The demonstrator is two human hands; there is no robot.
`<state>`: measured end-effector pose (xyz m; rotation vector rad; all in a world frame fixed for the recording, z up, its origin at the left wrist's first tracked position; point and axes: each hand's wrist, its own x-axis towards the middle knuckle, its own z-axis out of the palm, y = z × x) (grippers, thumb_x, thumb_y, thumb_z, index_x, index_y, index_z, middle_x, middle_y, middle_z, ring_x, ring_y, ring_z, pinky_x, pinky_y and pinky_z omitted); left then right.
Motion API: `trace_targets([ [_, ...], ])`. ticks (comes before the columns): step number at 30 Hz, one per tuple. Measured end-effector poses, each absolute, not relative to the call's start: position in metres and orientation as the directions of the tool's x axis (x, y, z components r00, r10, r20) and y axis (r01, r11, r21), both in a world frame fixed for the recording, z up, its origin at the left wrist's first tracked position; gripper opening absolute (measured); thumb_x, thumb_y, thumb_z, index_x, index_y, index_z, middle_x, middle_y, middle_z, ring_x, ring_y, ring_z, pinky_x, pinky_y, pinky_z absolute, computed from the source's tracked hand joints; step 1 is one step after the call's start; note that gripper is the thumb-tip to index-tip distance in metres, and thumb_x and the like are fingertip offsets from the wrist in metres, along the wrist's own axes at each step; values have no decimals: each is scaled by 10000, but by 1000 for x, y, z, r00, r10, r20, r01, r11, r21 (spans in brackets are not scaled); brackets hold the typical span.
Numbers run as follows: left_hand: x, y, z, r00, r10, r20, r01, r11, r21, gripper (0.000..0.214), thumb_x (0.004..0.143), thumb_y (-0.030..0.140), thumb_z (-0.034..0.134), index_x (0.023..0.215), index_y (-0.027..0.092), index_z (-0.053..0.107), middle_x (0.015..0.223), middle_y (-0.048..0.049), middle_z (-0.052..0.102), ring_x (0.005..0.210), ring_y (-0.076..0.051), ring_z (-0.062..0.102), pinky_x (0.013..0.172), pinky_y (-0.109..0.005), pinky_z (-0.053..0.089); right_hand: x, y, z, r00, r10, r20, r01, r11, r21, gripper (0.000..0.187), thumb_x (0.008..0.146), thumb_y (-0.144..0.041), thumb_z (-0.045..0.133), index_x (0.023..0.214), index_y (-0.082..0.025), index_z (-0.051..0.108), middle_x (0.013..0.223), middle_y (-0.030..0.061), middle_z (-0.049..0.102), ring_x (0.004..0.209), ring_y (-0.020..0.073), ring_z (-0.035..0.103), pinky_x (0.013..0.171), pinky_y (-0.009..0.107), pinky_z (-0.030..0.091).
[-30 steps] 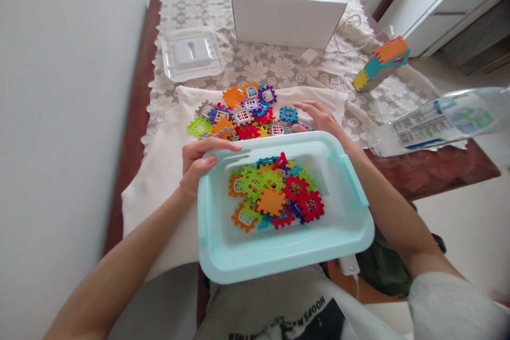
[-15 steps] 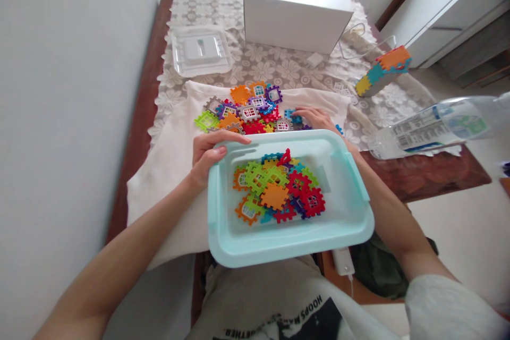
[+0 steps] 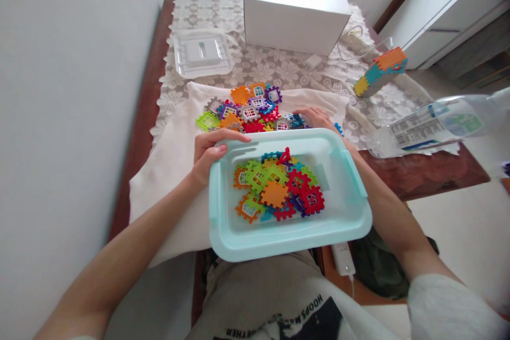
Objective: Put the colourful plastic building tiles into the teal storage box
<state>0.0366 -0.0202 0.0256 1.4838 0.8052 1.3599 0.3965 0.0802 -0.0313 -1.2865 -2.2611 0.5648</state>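
A light teal plastic bin [image 3: 342, 218] is tilted toward me at the table's front edge, with colourful interlocking plastic tiles [image 3: 274, 194] in it. My left hand [image 3: 207, 155] grips its far left corner, thumb and fingers on the rim. Beyond the bin, my right hand [image 3: 316, 117] reaches over the right end of a loose tile pile [image 3: 249, 112] on white cloth. Its visible fingers are stretched out, fingertips at a blue tile [image 3: 294, 120]. The bin's rim hides part of this hand and the near edge of the pile.
A clear plastic lid [image 3: 202, 53] lies at the back left. Behind the pile stands a white box [image 3: 295, 21]. To the right are an assembled tile block [image 3: 380, 71] and a clear plastic bottle [image 3: 430, 125] lying on its side. A wall [image 3: 79, 64] borders the left.
The blue tile at my right fingertips has shifted slightly toward me. My left hand keeps its grip on the bin, and the tiles inside look the same.
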Motion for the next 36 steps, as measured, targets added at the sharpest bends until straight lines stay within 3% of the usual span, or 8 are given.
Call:
trace_targets([
  [2,36,-20,25,176,911,374,-113,-359,927,442,893,592,820,986,179,947,872,-108,875,694,-217,747,598,-300,549,396,80,-29,-452,867,211,645,480,-594,542,896,-423,763,1384,-187,750,1433,213,771,1404,441,692,1265,593,485],
  [5,36,-20,26,182,910,373,-134,-353,926,392,902,535,807,1002,186,954,878,-97,882,690,-207,745,596,-293,544,395,78,-24,-471,851,232,595,501,-629,438,939,-426,734,1325,-221,768,1427,185,769,1351,390,726,1199,514,546],
  [10,38,-22,29,169,927,335,-146,-312,939,369,866,496,800,981,184,961,852,-90,881,681,-211,749,584,-286,547,394,73,-17,-478,835,274,586,535,-608,399,1030,-469,691,1347,-239,767,1491,192,751,1371,368,712,1236,522,529],
  [14,39,-23,30,156,929,336,-128,-318,939,370,875,486,785,971,175,961,855,-96,881,690,-211,749,578,-279,543,395,75,-14,-584,793,174,598,566,-567,422,1043,-438,675,1409,-248,766,1698,193,639,1581,409,540,1352,606,412],
  [17,39,-22,30,157,921,356,-133,-337,932,355,887,458,771,979,174,963,851,-91,880,672,-195,735,573,-269,530,396,78,-14,-600,786,149,592,562,-578,393,1037,-427,670,1362,-241,787,1574,192,739,1483,401,616,1310,588,462],
  [27,36,-21,27,179,911,373,-100,-360,928,409,937,531,769,1008,170,948,893,-102,880,704,-212,759,624,-298,566,395,74,-14,-458,843,283,539,516,-665,270,984,-496,767,1090,-250,797,1372,153,813,1235,304,767,1134,448,585],
  [36,35,-21,24,181,914,362,-58,-358,932,500,928,644,779,995,171,928,874,-107,859,698,-218,726,623,-322,540,389,72,-15,-203,858,472,432,511,-743,438,882,-688,922,896,-285,752,1120,95,826,1052,303,795,1014,508,686],
])
